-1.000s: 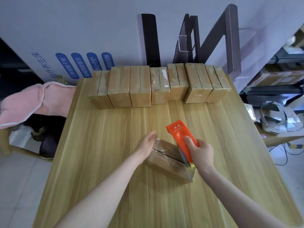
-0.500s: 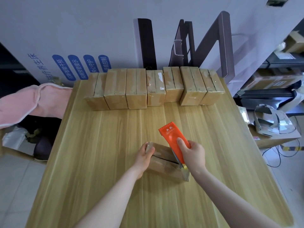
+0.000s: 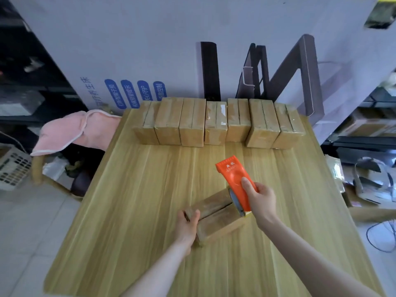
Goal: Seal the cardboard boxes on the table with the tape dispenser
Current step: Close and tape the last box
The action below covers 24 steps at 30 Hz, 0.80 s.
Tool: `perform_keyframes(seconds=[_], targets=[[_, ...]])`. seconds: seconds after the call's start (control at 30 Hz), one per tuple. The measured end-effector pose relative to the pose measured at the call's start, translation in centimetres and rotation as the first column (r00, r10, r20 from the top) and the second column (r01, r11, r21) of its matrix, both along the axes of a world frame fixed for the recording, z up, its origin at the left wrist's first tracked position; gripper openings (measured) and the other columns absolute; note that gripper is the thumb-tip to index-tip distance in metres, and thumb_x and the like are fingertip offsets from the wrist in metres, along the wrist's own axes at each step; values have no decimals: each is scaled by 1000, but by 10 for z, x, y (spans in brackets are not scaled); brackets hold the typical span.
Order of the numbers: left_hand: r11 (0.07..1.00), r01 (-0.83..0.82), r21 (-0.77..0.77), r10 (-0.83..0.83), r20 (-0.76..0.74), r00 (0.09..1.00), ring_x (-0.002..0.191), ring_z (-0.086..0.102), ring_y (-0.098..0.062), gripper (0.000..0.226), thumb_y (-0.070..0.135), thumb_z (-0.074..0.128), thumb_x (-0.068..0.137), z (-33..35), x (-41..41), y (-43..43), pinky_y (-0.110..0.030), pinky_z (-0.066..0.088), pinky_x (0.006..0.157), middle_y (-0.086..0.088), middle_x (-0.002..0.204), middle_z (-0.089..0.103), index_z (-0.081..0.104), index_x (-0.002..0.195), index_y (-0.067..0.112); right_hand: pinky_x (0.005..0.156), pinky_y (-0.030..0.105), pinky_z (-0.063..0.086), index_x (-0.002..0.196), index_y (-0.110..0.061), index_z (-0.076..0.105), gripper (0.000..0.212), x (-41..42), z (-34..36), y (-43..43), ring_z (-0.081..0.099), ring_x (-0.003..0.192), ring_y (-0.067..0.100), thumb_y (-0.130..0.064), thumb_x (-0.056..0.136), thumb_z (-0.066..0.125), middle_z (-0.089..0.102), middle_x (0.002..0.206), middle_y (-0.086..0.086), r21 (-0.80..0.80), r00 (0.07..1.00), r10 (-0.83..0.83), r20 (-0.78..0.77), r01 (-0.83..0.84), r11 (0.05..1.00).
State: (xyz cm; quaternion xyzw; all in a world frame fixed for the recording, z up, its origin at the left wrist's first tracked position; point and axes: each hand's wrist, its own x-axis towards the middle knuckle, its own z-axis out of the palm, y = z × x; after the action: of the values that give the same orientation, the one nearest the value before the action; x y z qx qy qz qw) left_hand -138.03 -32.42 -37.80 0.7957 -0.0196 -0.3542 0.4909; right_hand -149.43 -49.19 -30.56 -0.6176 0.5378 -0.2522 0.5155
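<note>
One box [image 3: 215, 219] lies mid-table, its long seam running from the left hand [image 3: 188, 228], clamped on the near end, toward the tape dispenser [image 3: 235, 183], gripped by the right hand [image 3: 260, 200] at its far end.

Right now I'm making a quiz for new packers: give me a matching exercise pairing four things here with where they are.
Things:
1. tape dispenser
2. near box
3. row of boxes
4. pink cloth

Places:
A. far edge of the table
B. off the table's left side
C. in the right hand
D. under the left hand

Pairs: 1-C, 2-D, 3-A, 4-B
</note>
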Motion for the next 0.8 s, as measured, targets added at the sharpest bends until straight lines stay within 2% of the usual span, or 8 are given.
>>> perform_keyframes(seconds=[0.07,0.13,0.27,0.33,0.43,0.53,0.67,0.8], targets=[[998,-61,-1,61,4,998,108,56,-23,38,31,56,95,3,-3,5,-27,41,85,-9,124,59,49,124,7,40,20,34,56,-10,60,46,-1,5,-2,43,39,4,-43,88,66,50,41,-9,-11,1000,27,17,-26,1000],[979,-202,-15,201,-28,979,109,56,-22,44,33,53,96,11,-5,10,-28,41,86,-8,125,57,46,129,6,43,25,38,58,-9,62,45,2,13,-4,48,41,8,-44,87,66,54,43,-6,-15,997,76,32,-76,997],[877,-479,-39,475,-73,877,85,58,-22,28,36,54,95,30,16,27,-32,44,69,-10,106,61,48,104,10,51,32,45,69,0,66,48,26,30,-1,56,51,18,-45,88,66,64,57,10,-13,979,190,74,-190,982],[825,-560,-79,556,-64,828,83,59,-24,29,36,56,94,41,38,39,-35,47,72,-12,102,60,47,102,10,53,33,44,69,1,65,49,44,38,5,55,52,19,-44,88,66,62,57,11,-20,970,225,94,-224,974],[769,-627,-124,632,-4,775,87,57,-23,30,37,55,94,57,77,58,-32,45,78,-5,106,57,47,110,13,50,31,44,65,-2,64,47,72,46,18,54,47,16,-44,88,66,60,53,6,-11,964,237,124,-237,971],[731,-661,-169,671,-1,742,99,59,-30,29,39,55,94,70,122,77,-48,49,92,-10,113,58,45,111,17,41,24,43,63,-9,65,43,103,50,32,55,42,10,-44,88,66,60,46,-2,-9,958,246,147,-247,969],[700,-693,-171,705,7,710,103,59,-34,35,43,55,92,75,186,100,-53,48,94,-15,115,59,45,107,13,40,22,43,65,-8,65,44,150,50,54,55,39,6,-46,88,65,60,44,-4,-30,964,231,131,-229,973],[706,-686,-176,698,5,717,105,59,-35,43,43,54,92,73,253,120,-52,48,93,-17,117,59,46,119,10,42,23,44,70,-4,66,45,203,48,85,55,42,8,-46,87,66,61,48,-3,-30,979,163,122,-161,987]])
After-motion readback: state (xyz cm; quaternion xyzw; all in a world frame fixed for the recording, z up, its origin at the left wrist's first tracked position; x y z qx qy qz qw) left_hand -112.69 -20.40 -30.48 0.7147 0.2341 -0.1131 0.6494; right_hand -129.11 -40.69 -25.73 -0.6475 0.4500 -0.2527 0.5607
